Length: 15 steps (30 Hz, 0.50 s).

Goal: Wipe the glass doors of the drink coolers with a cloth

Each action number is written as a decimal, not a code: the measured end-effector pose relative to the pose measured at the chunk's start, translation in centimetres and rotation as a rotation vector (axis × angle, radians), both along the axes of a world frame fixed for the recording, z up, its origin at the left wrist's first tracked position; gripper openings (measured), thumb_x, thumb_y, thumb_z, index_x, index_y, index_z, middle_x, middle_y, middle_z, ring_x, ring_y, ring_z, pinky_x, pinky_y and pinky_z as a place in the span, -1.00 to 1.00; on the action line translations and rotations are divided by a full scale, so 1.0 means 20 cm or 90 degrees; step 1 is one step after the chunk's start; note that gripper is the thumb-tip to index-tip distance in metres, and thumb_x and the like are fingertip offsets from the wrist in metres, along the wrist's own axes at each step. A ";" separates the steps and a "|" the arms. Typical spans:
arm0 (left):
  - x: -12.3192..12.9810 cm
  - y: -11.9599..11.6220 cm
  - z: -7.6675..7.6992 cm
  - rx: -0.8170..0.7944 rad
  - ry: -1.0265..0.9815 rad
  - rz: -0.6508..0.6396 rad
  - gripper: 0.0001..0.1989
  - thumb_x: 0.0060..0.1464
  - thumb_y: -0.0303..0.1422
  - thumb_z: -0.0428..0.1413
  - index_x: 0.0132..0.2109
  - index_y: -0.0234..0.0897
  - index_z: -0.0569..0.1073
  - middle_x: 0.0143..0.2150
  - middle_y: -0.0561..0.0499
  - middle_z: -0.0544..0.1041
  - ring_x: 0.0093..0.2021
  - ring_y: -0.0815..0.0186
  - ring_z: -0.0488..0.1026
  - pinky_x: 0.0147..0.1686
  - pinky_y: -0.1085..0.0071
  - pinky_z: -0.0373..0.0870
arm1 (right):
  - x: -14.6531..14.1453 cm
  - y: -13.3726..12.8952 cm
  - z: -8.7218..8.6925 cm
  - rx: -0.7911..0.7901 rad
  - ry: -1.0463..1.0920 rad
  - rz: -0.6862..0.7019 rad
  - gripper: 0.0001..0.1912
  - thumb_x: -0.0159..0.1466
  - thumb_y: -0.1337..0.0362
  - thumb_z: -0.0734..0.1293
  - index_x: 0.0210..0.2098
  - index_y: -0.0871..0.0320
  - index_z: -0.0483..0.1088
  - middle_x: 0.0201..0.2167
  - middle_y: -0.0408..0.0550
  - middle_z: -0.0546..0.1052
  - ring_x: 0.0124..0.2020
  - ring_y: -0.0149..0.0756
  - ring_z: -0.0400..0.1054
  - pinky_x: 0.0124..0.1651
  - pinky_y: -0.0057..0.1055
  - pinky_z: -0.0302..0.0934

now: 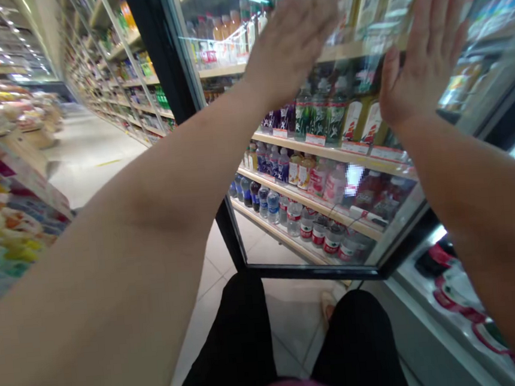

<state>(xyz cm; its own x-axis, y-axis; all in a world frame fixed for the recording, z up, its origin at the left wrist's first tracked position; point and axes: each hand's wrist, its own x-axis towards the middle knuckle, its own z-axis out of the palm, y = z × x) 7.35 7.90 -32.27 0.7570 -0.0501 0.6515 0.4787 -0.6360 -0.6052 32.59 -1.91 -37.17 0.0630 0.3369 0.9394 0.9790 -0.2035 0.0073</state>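
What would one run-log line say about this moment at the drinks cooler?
left hand: open, raised, empty | right hand: open, raised, empty | nearest: glass cooler door | behind glass: bottled drinks

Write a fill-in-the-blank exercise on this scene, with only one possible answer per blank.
1. The left hand and the right hand each hold ____.
2. Behind the black-framed glass door, the shelves carry rows of plastic ____.
3. The floor is laid with pale ____.
4. The person's trousers are ____.

Missing words: nothing; bottles; tiles; black.
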 end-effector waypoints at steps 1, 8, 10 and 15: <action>-0.01 0.02 0.02 -0.010 -0.102 0.022 -0.42 0.48 -0.45 -0.29 0.55 -0.24 0.05 0.57 0.02 0.08 0.59 0.14 -0.18 0.53 -0.09 -0.31 | 0.00 0.00 0.00 0.000 -0.002 0.001 -0.26 0.56 0.03 -0.06 0.59 0.27 -0.20 0.60 0.01 -0.17 0.60 -0.11 -0.37 0.54 -0.09 -0.43; -0.06 0.04 -0.24 -0.057 0.143 -0.062 -0.40 0.46 -0.52 -0.23 0.55 -0.10 0.09 0.58 0.14 0.04 0.58 0.22 -0.18 0.56 -0.02 -0.19 | -0.01 -0.01 -0.01 0.025 -0.020 0.024 -0.26 0.57 -0.03 -0.13 0.59 0.25 -0.17 0.59 0.01 -0.13 0.59 -0.13 -0.33 0.54 -0.12 -0.42; -0.11 0.07 -0.19 -0.049 0.148 -0.064 -0.40 0.47 -0.44 -0.15 0.56 -0.13 0.03 0.60 0.13 -0.01 0.59 0.23 -0.25 0.57 -0.01 -0.28 | -0.01 -0.02 -0.02 0.030 -0.026 0.030 -0.26 0.58 -0.04 -0.15 0.59 0.24 -0.16 0.59 0.00 -0.11 0.59 -0.14 -0.32 0.54 -0.14 -0.42; -0.19 0.10 -0.04 -0.045 -0.195 0.004 -0.32 0.38 -0.40 -0.10 0.57 -0.36 -0.01 0.60 0.09 -0.05 0.61 0.07 -0.32 0.56 -0.17 -0.42 | 0.00 0.00 -0.01 0.015 -0.002 0.019 -0.28 0.56 0.02 -0.07 0.59 0.24 -0.18 0.59 0.01 -0.15 0.59 -0.19 -0.38 0.54 -0.10 -0.45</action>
